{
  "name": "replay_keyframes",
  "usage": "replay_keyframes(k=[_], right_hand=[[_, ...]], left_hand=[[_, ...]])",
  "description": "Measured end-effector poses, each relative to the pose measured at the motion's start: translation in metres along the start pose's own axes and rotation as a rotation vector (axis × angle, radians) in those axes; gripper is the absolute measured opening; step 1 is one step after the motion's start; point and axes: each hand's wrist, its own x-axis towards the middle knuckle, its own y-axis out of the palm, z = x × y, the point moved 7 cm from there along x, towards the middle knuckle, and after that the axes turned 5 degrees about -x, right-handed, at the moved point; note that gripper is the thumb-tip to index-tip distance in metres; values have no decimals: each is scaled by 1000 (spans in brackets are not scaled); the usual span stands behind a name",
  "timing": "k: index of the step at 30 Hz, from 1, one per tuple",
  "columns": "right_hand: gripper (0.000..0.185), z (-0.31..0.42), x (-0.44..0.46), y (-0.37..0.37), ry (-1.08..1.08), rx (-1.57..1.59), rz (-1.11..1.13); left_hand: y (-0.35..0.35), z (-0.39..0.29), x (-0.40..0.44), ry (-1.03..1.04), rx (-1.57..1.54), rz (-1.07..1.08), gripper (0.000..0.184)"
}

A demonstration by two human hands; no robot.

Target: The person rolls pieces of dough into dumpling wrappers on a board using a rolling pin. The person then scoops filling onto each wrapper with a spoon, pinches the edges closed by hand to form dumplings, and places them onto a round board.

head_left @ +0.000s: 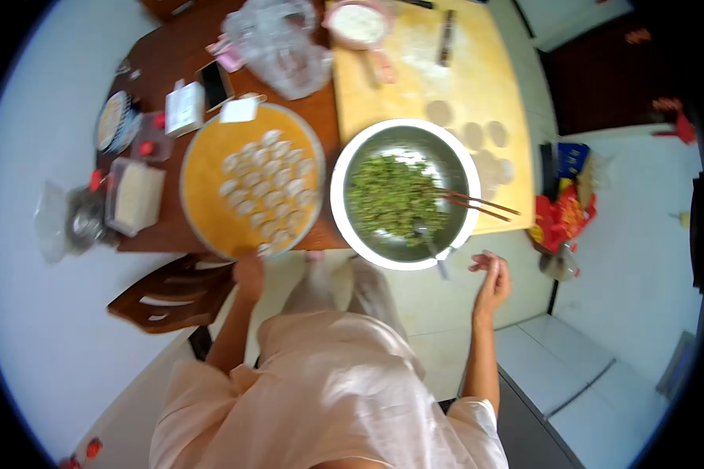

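Note:
My left hand (249,275) is at the near edge of a round orange tray (203,187), fingers closed on a small white dumpling (264,249). Several more dumplings (274,187) lie in rows on the tray. To the right of the metal bowl's near rim, my right hand (492,283) hangs in the air, fingers loosely bent and apart, with nothing in it. Chopped green filling (391,195) partly fills the steel bowl (346,227). A pair of chopsticks (485,205) and a spoon (432,248) lean over its rim.
Round dough wrappers (473,136) lie on a floured board (477,86), with a dark rolling pin (447,37) and a pink pan of flour (358,25). A plastic bag (281,47), phone (215,84) and container (134,197) stand on the table. A wooden chair (176,293) is at left.

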Motion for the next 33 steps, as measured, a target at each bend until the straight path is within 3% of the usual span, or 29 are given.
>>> replay_keyframes(k=[4,6,8,10,13,16,17,20,23,26,29,32,33], right_hand=[[23,-71,63,-34,64,29,-115],[20,-102,104,-38,90,-139,-122],[17,-154,151,-37,-91,-289,-134],[22,-164,187,-33,-29,-395,-128],[34,-162,238,-15,-286,-789,-86],[45,-173,266,1,-30,-926,200],[49,-171,270,3,-37,-1046,193],[45,-181,278,1,162,-1037,360],[33,-187,275,-8,221,-804,415],[17,-136,272,-33,-220,-684,196],[11,-9,234,-46,-436,-566,239],[11,76,188,-36,-514,-455,301],[12,95,174,-29,-559,-444,345]], left_hand=[[-7,-2,7,-91,-69,1,23],[-15,-8,6,-151,-85,16,22],[-28,-19,8,-191,-75,53,21],[-45,-34,7,-220,-36,112,22],[-90,-65,6,-275,-131,-20,20],[-107,-95,19,-141,-318,-143,19],[-113,-112,24,-66,-429,-191,17],[-147,-204,39,163,-688,-282,14],[-169,-293,53,398,-766,-242,13],[-176,-373,63,499,-815,-90,22],[-186,-446,64,711,-707,-49,47],[-201,-496,61,801,-781,33,70],[-206,-507,59,841,-800,-17,62]])
